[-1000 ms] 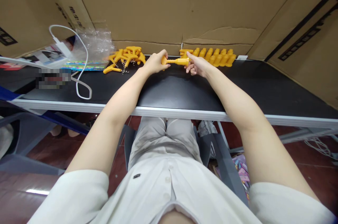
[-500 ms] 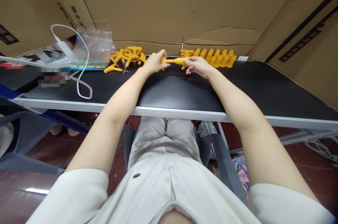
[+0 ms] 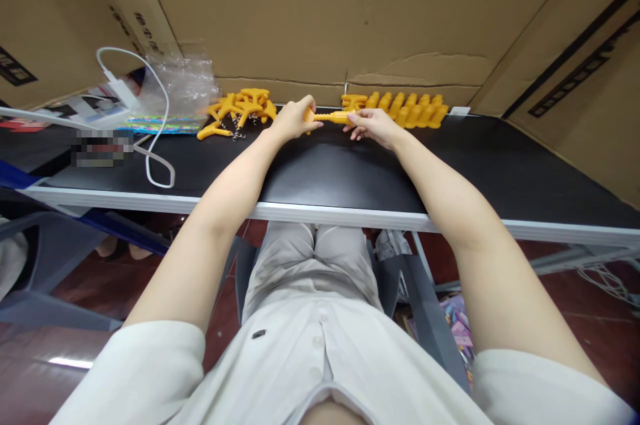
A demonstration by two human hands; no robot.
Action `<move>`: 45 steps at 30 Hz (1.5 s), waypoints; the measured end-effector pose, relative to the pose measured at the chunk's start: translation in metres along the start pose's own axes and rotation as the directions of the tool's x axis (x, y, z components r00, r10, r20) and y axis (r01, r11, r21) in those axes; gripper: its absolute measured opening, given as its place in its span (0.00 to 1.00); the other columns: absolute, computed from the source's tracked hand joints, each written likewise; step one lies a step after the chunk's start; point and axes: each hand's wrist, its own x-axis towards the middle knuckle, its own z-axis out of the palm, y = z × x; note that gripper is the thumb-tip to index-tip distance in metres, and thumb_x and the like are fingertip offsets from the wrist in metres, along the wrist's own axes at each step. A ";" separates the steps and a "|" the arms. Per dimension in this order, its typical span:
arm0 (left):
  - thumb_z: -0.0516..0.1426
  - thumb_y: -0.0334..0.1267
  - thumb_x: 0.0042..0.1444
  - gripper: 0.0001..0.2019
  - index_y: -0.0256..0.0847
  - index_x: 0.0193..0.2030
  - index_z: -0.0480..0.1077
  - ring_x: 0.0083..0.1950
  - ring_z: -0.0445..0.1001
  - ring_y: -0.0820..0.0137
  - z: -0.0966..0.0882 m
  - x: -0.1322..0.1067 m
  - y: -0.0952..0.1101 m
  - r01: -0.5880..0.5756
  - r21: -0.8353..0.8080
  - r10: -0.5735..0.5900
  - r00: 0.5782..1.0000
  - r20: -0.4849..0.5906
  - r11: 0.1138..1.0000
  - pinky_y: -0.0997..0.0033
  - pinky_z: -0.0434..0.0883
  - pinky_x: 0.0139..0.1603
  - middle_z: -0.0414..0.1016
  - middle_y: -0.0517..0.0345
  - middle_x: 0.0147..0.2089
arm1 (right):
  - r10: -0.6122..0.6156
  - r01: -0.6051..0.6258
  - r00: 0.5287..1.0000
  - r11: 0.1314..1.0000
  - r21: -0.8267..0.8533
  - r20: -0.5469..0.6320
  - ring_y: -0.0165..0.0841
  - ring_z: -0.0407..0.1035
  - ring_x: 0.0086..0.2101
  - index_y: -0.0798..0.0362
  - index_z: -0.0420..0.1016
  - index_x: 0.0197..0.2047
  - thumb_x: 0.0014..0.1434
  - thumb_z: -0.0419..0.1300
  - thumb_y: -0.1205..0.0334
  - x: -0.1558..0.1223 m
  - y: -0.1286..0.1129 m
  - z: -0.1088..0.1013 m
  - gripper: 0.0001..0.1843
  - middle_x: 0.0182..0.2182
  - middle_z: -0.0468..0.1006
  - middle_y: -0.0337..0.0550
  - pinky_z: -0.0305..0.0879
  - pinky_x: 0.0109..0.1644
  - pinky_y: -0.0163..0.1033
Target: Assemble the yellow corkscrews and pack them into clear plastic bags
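My left hand [image 3: 296, 119] is closed around the T-shaped handle of an orange corkscrew [image 3: 323, 117], whose threaded shaft points right. The fingers of my right hand [image 3: 373, 126] pinch an orange tube-like sleeve [image 3: 341, 117] at the shaft's far end. Both parts lie in one line above the black table; how deep the shaft sits in the sleeve is hidden. Left of my left hand is a pile of orange T-handled corkscrews [image 3: 245, 105] with bare metal spirals. Behind my right hand, several orange sleeves [image 3: 417, 111] stand upright in rows, beside another orange T-handled piece [image 3: 354, 101].
Cardboard panels [image 3: 280, 18] wall in the back and sides of the black table [image 3: 525, 171]. At the left lie a clear plastic bag [image 3: 180, 85], a white cable [image 3: 163, 105] and papers. A small white piece [image 3: 459, 111] lies right of the sleeves.
Almost nothing differs. The sleeve in my right fingers looks slightly turned, while both hands stay in the same place.
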 end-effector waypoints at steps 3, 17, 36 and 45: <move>0.71 0.41 0.60 0.18 0.44 0.55 0.76 0.52 0.81 0.52 -0.001 0.000 0.001 0.016 0.026 -0.016 1.000 0.003 1.000 0.54 0.75 0.63 0.80 0.51 0.41 | -0.016 0.016 1.000 1.000 -0.002 0.000 0.24 0.73 0.21 0.57 0.77 0.39 0.67 0.78 0.55 -0.001 -0.001 0.001 0.18 0.29 0.85 0.44 0.67 0.25 0.26; 0.71 0.42 0.62 0.20 0.43 0.58 0.75 0.54 0.82 0.51 -0.001 -0.003 0.007 0.003 0.068 -0.003 1.000 0.002 0.998 0.55 0.75 0.63 0.81 0.49 0.44 | 0.122 -0.122 0.992 0.992 0.024 0.017 0.26 0.67 0.17 0.55 0.76 0.41 0.79 0.64 0.45 -0.001 -0.006 0.003 0.21 0.24 0.81 0.45 0.65 0.22 0.27; 0.68 0.39 0.64 0.20 0.44 0.61 0.74 0.55 0.83 0.50 0.001 0.003 0.003 -0.010 0.064 0.010 1.000 0.015 0.998 0.52 0.75 0.63 0.83 0.48 0.48 | 0.229 -0.228 0.973 0.973 0.035 -0.024 0.30 0.67 0.19 0.53 0.76 0.43 0.78 0.63 0.49 -0.001 -0.017 0.004 0.15 0.25 0.81 0.44 0.64 0.24 0.33; 0.64 0.33 0.63 0.33 0.46 0.76 0.68 0.59 0.83 0.52 0.001 0.002 -0.003 -0.077 0.064 0.076 0.997 0.029 0.995 0.53 0.75 0.67 0.85 0.50 0.51 | 0.117 -0.104 0.989 0.985 0.141 -0.087 0.26 0.75 0.23 0.52 0.77 0.47 0.74 0.69 0.57 0.001 -0.014 0.004 0.09 0.31 0.84 0.40 0.75 0.32 0.30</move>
